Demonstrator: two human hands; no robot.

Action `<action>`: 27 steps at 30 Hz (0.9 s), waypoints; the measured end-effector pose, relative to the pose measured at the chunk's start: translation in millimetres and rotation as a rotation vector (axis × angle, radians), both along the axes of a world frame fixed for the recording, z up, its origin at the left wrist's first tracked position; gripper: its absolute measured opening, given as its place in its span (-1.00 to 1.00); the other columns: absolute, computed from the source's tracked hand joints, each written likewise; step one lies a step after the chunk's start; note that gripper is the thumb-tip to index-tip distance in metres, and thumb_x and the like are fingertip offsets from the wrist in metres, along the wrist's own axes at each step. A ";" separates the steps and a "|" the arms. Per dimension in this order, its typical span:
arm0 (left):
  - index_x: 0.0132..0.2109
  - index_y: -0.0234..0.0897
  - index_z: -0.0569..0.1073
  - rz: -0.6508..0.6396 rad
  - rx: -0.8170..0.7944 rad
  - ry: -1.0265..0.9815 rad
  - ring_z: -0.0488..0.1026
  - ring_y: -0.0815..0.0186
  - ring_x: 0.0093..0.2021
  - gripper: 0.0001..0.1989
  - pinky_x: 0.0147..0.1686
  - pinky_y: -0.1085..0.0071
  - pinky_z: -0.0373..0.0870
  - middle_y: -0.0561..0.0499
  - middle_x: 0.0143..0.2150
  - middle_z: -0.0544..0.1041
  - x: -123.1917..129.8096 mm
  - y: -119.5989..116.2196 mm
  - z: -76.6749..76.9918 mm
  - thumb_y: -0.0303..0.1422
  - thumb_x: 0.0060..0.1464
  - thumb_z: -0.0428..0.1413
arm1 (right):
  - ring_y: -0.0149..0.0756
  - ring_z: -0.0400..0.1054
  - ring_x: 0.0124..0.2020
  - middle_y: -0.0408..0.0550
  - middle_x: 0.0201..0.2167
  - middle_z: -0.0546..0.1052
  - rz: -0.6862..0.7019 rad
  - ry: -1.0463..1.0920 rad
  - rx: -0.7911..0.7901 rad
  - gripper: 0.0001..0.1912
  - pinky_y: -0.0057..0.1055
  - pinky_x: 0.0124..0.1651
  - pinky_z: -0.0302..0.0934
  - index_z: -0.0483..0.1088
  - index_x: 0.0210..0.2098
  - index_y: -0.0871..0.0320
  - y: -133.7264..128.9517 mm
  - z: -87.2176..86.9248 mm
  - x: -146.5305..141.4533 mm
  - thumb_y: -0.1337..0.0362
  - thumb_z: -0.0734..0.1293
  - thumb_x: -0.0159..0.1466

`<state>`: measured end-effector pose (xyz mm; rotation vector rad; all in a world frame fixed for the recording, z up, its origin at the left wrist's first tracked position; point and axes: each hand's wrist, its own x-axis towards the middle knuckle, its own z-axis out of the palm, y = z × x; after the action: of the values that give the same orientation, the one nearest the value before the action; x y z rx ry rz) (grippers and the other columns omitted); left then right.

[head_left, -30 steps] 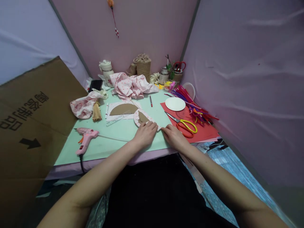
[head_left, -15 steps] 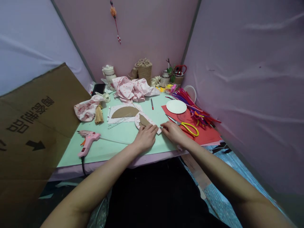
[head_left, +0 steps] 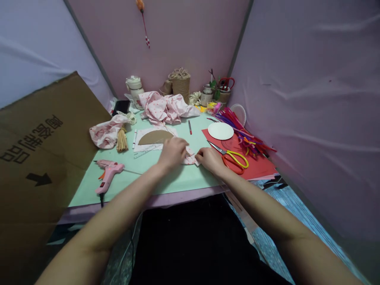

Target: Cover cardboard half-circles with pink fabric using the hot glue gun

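A cardboard piece edged with pink-dotted white fabric (head_left: 189,159) lies at the table's front middle, between my hands. My left hand (head_left: 174,152) is curled over its left part, hiding that side and most of the fingertips. From the right, my right hand (head_left: 208,159) pinches the fabric at the piece's right end. Behind my left hand, a brown cardboard half-disc (head_left: 154,137) rests on a sheet of the dotted fabric, with a clear ruler (head_left: 145,152) at its front edge. Scissors with yellow and red handles (head_left: 233,158) lie just right of my right hand.
A pink glue gun (head_left: 109,174) lies front left beside a large cardboard sheet (head_left: 38,158). Bundled sticks (head_left: 122,140), crumpled dotted fabric (head_left: 166,109) and a twine roll (head_left: 181,86) stand behind. At right are red paper (head_left: 258,166), a white disc (head_left: 221,131) and pipe cleaners (head_left: 237,126).
My left hand has risen and curled, where it lay flatter on the piece before. The piece is turned and more covered. My right hand has moved slightly left, fingers more bent.
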<state>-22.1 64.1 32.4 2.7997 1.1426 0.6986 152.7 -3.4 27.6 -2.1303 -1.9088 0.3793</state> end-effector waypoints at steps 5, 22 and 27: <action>-0.05 -0.25 0.57 -0.077 -0.084 0.234 0.34 0.10 0.11 -0.65 0.06 0.18 0.21 -0.11 0.09 0.53 -1.5 105.3 24.1 -0.50 0.08 0.00 | -0.21 0.46 -0.23 0.06 -0.26 0.62 -0.002 -0.037 -0.005 -0.75 -0.43 -0.31 0.12 0.56 -0.27 0.15 -1.6 0.8 -0.1 0.30 0.23 0.26; -0.25 -0.25 0.60 -0.277 -0.354 0.341 0.46 0.33 -0.30 -0.74 -0.26 0.51 0.30 0.02 -0.26 0.63 7.9 142.9 -19.1 -0.42 -0.09 0.06 | -0.18 0.45 -0.19 0.15 -0.20 0.59 -0.001 -0.133 -0.016 -0.72 -0.40 -0.24 0.16 0.52 -0.26 0.23 -24.1 -1.2 10.5 0.33 0.17 0.34; -0.27 -0.28 0.60 -0.267 -0.358 0.256 0.44 0.30 -0.28 -0.76 -0.19 0.47 0.34 -0.01 -0.27 0.62 5.5 131.6 -20.5 -0.41 -0.07 0.05 | -0.16 0.45 -0.18 0.18 -0.19 0.57 0.011 -0.144 -0.015 -0.73 -0.38 -0.20 0.17 0.51 -0.27 0.25 -22.6 -3.2 8.8 0.36 0.17 0.34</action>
<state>-16.6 195.6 11.9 2.7002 0.7967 0.1025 161.5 -26.0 24.5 -2.2126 -2.0015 0.2490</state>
